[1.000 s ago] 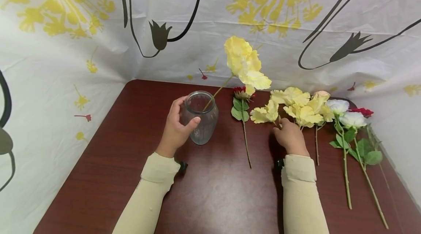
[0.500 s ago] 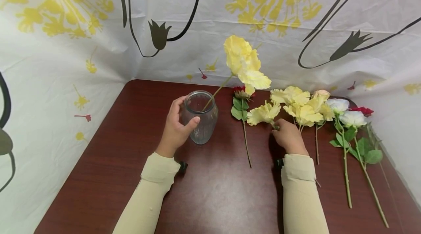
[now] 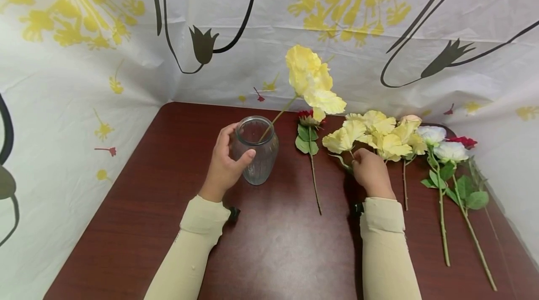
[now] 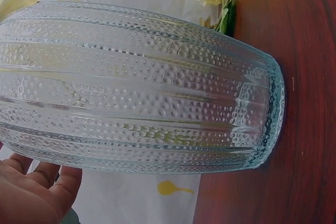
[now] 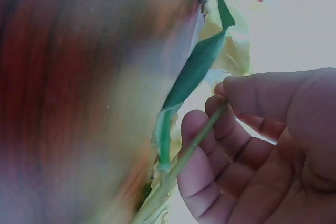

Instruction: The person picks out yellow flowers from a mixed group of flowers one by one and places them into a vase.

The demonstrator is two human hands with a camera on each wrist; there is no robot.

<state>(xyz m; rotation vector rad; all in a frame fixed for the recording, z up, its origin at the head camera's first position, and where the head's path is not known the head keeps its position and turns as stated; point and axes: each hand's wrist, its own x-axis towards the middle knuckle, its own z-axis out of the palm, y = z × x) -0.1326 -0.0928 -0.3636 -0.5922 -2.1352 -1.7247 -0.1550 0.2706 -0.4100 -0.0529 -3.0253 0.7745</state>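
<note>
A ribbed, dimpled glass vase [image 3: 258, 159] stands on the table with one yellow flower [image 3: 311, 80] leaning out of it to the right. My left hand [image 3: 226, 164] holds the vase from the left, thumb on the near side and fingers round the far side. In the left wrist view, the vase [image 4: 142, 87] fills most of the frame. My right hand [image 3: 372, 171] pinches the stem of another yellow flower [image 3: 343, 137] just under its bloom. The right wrist view shows this green stem [image 5: 197, 140] between thumb and fingertips, with a long green leaf [image 5: 197, 66] beside it.
A red flower [image 3: 311, 145] lies between the vase and my right hand. More yellow flowers [image 3: 391, 143] lie just beyond that hand. Farther right are white roses [image 3: 450, 152] with long stems, a peach bloom [image 3: 410, 120] and a red one. A printed white sheet [image 3: 252, 70] hangs behind the table.
The flower in my right hand has turned: its bloom dipped to the left, then came back up and right. Its leaf now shows below the bloom. My left hand and the vase stay put.
</note>
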